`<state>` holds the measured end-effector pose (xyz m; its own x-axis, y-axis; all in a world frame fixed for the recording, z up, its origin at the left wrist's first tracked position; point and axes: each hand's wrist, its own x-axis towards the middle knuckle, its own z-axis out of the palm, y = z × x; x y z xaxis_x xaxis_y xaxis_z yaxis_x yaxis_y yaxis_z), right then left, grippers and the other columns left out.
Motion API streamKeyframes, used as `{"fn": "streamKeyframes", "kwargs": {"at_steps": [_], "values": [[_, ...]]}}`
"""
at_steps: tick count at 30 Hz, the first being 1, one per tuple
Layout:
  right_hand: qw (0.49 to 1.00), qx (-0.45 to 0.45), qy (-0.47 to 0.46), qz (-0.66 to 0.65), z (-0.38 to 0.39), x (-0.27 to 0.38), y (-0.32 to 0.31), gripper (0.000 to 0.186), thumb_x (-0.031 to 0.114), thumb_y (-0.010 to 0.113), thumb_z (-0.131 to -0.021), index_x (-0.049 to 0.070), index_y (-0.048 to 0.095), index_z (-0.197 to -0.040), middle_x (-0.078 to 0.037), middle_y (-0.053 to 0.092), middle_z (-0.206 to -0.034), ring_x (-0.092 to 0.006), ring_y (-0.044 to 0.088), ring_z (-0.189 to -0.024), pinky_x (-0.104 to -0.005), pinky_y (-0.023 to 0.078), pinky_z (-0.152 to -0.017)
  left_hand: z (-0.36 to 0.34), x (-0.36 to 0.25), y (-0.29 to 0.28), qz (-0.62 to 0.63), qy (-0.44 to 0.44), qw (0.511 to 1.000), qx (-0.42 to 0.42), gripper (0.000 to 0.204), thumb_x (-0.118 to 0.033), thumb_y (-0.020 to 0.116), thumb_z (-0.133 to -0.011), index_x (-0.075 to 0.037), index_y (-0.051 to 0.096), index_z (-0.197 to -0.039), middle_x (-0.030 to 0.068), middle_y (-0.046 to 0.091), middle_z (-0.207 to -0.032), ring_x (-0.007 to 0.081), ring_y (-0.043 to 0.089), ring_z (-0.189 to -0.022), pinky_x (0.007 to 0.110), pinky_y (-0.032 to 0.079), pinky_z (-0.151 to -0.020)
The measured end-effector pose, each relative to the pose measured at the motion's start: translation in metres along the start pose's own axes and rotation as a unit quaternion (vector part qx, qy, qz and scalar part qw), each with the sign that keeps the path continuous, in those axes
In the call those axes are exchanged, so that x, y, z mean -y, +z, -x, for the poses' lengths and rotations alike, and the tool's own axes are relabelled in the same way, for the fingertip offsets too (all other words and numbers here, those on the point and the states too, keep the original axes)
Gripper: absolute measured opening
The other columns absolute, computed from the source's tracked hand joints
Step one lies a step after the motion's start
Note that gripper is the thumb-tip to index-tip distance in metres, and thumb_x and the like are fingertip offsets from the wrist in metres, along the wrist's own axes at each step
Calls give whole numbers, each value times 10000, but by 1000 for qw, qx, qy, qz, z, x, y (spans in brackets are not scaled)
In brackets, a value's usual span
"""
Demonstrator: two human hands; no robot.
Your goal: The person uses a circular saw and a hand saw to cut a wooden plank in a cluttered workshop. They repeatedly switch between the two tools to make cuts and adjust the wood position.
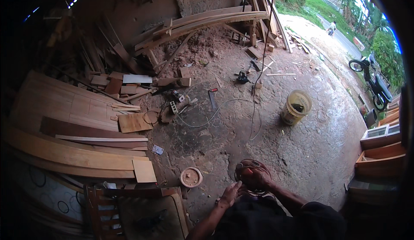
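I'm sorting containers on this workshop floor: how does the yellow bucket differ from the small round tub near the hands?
The bucket is pale yellow and tall; the tub is pinkish-brown and shallow. The bucket is larger and stands out on the bare floor to the right, far from the hands; the tub sits near the left hand, beside the chair. Something dark lies in the bucket; the tub's inside looks dusty. Both are round, open-topped and upright.

Bare floor point(267, 140) lies open ahead of the hands. A round container point(191, 177) and wooden chair point(129, 210) block near left; planks point(73, 149) crowd the left; yellow bucket point(296, 107) stands far right.
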<state>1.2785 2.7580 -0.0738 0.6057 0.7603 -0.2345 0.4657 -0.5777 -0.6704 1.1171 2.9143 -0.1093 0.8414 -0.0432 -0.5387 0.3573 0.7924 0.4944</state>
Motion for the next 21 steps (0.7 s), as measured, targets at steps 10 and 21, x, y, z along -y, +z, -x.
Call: {"fn": "streamKeyframes", "kwargs": {"at_steps": [10, 21], "values": [[958, -54, -281, -28, -66, 39, -27, 428, 176, 578, -907, 37, 549, -1311, -200, 604, -1333, -353, 556, -1280, -447, 421, -1094, -62, -68, 88, 92, 102, 955, -262, 797, -610, 670, -881, -144, 434, -1483, 130, 532, -1435, 320, 554, -1275, 460, 485, -1057], [986, -40, -147, -63, -18, -14, -81, 652, 368, 579, -995, 141, 340, -1558, -147, 364, -1586, -340, 439, -1403, -483, 370, -1129, -56, -72, 121, 19, 126, 931, -341, 421, -384, 604, -872, -114, 551, -1191, 86, 604, -1162, 258, 598, -1001, 408, 500, -923]]}}
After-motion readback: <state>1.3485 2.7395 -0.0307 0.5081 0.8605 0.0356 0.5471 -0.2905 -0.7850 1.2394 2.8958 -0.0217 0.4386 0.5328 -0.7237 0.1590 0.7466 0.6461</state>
